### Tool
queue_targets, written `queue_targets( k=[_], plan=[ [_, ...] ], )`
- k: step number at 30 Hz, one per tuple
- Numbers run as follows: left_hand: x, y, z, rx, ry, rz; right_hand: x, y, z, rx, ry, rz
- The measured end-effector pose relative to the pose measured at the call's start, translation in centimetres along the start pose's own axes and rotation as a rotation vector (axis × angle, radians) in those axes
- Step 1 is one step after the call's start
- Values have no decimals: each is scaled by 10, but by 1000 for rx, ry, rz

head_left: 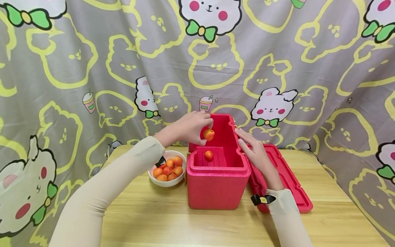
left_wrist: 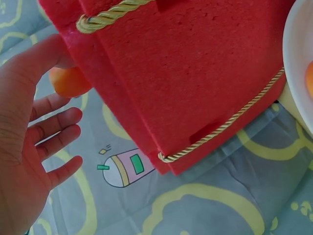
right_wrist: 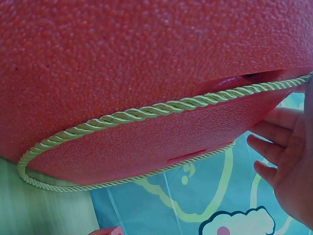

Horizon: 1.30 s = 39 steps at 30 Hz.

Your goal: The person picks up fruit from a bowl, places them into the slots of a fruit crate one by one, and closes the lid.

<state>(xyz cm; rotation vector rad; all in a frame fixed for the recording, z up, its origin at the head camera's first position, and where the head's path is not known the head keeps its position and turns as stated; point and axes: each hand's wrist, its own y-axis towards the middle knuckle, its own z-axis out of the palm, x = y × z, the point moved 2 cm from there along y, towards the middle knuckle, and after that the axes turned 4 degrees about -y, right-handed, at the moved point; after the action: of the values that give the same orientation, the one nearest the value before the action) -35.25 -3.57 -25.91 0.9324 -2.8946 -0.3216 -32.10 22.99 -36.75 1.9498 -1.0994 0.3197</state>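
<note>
Above the opening of a red foam box (head_left: pixel 213 192), my left hand (head_left: pixel 194 127) pinches a small round orange fruit (head_left: pixel 208 134) between thumb and fingers. In the left wrist view the same fruit (left_wrist: pixel 70 82) shows beside the box's edge, partly behind the thumb side of the hand. Another orange fruit (head_left: pixel 208 155) lies inside the box on its floor. My right hand (head_left: pixel 257 152) rests on the box's right rim with its fingers extended. The right wrist view shows that hand (right_wrist: pixel 293 161) against the box's outer side, its fingertips partly hidden.
A white bowl (head_left: pixel 168 184) with several orange fruits stands left of the box. The red lid (head_left: pixel 303 202) lies on the wooden table (head_left: pixel 148 219) to the right. Gold rope handles (right_wrist: pixel 161 106) hang along the box's sides. A patterned curtain (head_left: pixel 172 68) closes off the back.
</note>
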Motion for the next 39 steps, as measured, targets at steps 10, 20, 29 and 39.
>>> queue_targets(
  k=[10,20,29,39],
  plan=[
    [2,-3,4,-9,2,9,0,-1,0,-2,1,-6],
    [6,-8,3,-13,-41,-28,-1,-1,0,4,2,0],
    [21,-20,0,-83,-54,-50,0,-1,1,-3,3,-12],
    [41,-46,-9,-185,-81,-111,1,0,1,-7,11,-16]
  ],
)
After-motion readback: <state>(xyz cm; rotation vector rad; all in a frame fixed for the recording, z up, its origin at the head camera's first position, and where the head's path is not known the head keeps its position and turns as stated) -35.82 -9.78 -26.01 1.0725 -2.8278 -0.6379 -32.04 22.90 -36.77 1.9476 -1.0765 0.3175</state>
